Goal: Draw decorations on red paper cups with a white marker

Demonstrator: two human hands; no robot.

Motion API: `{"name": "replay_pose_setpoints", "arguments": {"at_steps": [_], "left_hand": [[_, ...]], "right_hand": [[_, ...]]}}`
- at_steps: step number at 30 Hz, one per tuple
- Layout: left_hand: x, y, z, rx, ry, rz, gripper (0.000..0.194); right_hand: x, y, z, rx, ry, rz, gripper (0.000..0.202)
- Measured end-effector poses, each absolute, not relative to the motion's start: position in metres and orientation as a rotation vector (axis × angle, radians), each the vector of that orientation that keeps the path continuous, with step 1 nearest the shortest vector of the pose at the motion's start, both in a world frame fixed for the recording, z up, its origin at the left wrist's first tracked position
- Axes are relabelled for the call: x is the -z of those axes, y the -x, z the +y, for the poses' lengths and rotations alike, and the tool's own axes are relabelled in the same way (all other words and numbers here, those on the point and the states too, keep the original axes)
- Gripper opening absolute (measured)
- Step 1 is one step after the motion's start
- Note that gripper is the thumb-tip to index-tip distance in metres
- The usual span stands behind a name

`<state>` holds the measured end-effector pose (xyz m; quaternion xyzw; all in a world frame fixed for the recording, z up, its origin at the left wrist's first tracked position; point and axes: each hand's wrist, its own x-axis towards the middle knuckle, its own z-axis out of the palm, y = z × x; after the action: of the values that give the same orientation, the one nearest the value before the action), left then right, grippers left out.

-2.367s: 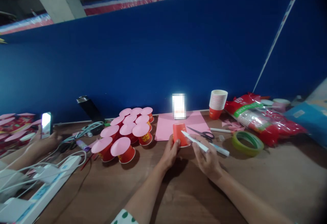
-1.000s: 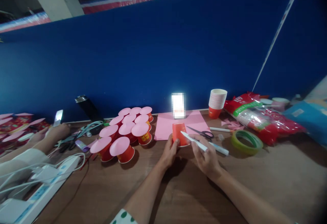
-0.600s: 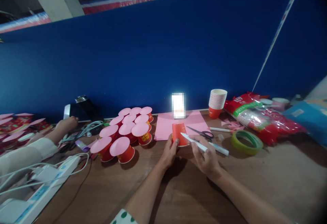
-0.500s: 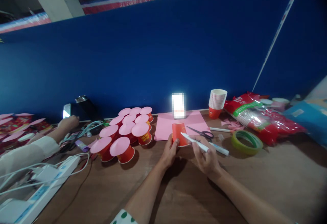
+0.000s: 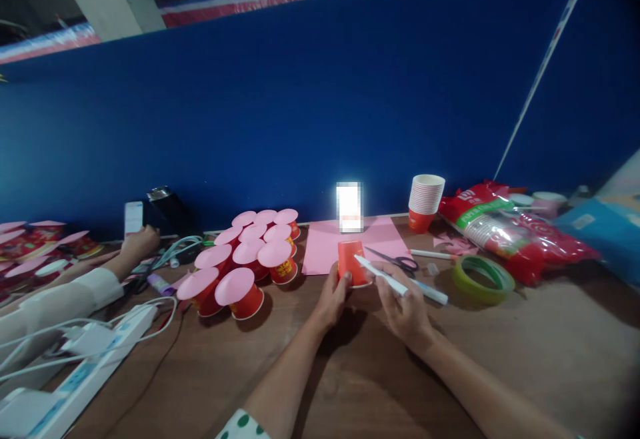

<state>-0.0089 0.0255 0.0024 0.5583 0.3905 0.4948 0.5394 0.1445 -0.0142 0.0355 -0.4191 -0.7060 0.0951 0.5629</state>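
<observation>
My left hand is wrapped round a red paper cup, upside down with its white rim toward me, right in front of me at the near edge of the pink sheet. And in my right hand, fingers closed, a white marker, its tip up against the side of the cup; whether it actually touches, I can't tell! My hands are near each other, a small gap between them. Just past my right fingers lie the scissors, partly on the sheet, then a roll of tape farther right. Behind, a stack of cups stands upright beside the red plastic bag. Over on my left, pink-topped red cups crowd together, and beyond them a co-worker's hand is at a phone.
</observation>
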Motion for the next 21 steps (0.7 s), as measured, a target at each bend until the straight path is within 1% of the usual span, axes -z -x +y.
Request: {"name": "replay_pose_setpoints", "arguments": {"at_steps": [6,17,21], "left_hand": [[-0.0036,0.0088,0.0250,-1.162,-1.300,0.948,0.045],[0.0049,0.0086,0.0288,-1.189,-1.285,0.914,0.045],[0.0030,0.0092,0.0278,-1.174,-1.328,0.924,0.045]], "right_hand": [[-0.0371,-0.1444,-0.0143,-0.263,1.004,-1.674,0.021],[-0.0361,-0.1447,-0.0164,-0.247,1.025,-1.652,0.016],[-0.0357,-0.1449,-0.0151,-0.238,1.004,-1.661,0.019]]}}
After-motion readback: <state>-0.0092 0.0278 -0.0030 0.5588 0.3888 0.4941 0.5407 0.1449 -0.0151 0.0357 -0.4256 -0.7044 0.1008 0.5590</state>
